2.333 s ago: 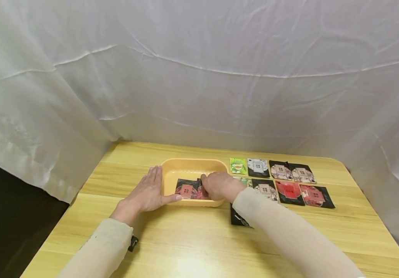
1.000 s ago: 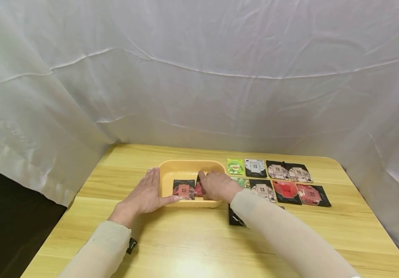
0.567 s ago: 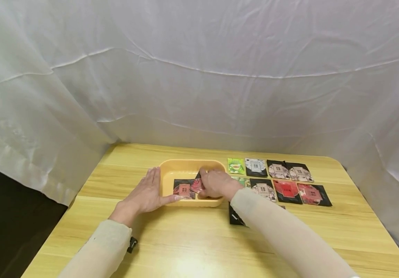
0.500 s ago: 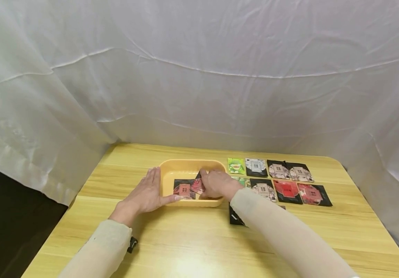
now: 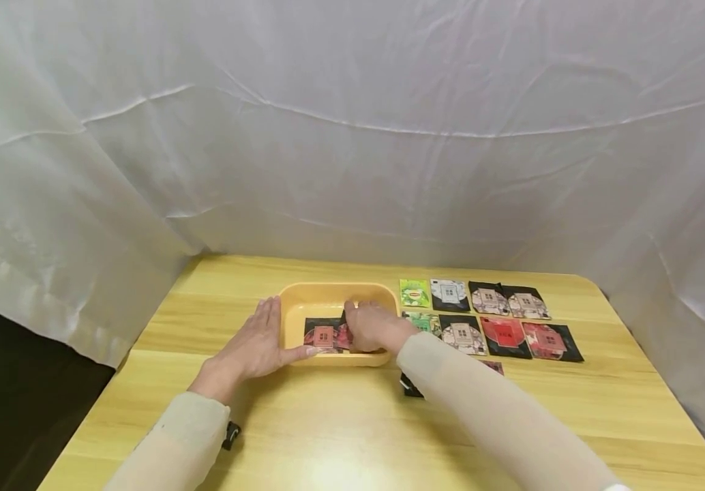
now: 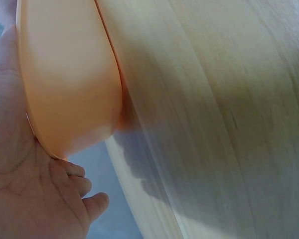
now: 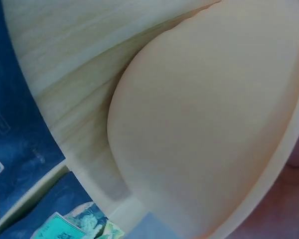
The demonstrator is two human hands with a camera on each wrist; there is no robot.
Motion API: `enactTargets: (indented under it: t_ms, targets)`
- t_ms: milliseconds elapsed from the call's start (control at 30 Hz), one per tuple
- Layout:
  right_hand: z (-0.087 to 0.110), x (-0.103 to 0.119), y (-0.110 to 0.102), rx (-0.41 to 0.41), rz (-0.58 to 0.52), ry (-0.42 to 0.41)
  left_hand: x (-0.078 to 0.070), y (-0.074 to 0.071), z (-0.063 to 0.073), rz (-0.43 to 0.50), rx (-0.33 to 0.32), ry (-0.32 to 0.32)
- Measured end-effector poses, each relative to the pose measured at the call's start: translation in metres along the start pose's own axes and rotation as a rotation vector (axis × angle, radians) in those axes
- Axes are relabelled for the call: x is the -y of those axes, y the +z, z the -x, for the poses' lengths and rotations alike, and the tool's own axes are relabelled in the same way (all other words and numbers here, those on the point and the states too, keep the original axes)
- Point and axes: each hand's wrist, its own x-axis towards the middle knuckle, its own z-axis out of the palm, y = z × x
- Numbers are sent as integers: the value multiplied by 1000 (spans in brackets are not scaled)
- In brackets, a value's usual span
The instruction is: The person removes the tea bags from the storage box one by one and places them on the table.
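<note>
A yellow-orange plastic tray (image 5: 294,324) stands on the table. My left hand (image 5: 251,346) lies against its left end, fingers straight and thumb over the front rim; the left wrist view shows the palm (image 6: 30,184) beside the tray's outer wall (image 6: 74,74). Inside the tray lies a black and red tea sachet (image 5: 323,335). My right hand (image 5: 377,327) reaches over the right end and pinches a second dark red tea sachet (image 5: 343,333), close against the first. Its fingertips are partly hidden. In the right wrist view the tray wall (image 7: 204,114) hides most of that hand.
Right of the tray, tea sachets lie in rows: a green-yellow one (image 5: 414,293), a white and black one (image 5: 450,294), a red one (image 5: 505,336), and several others. A black sachet (image 5: 412,387) is partly under my right forearm. A grey-white curtain (image 5: 352,170) hangs behind the table.
The sachet in my right hand has shifted and turned within the tray, and now sits left against the other sachet. My left hand stays at the tray's end.
</note>
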Motion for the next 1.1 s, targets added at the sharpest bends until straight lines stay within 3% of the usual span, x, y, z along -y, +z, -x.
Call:
enactTargets:
  t_ms: [367, 600, 900, 1100]
  targets:
    - [-10, -11, -4, 1, 4, 48, 0, -2, 0, 7, 13, -4]
    - [-10, -10, -4, 20, 88, 11, -1, -2, -1, 7, 12, 0]
    - [-3, -9, 2, -7, 78, -4, -2, -1, -1, 6, 16, -6]
    - [8, -9, -17, -74, 69, -63, 0, -2, -1, 12, 16, -12]
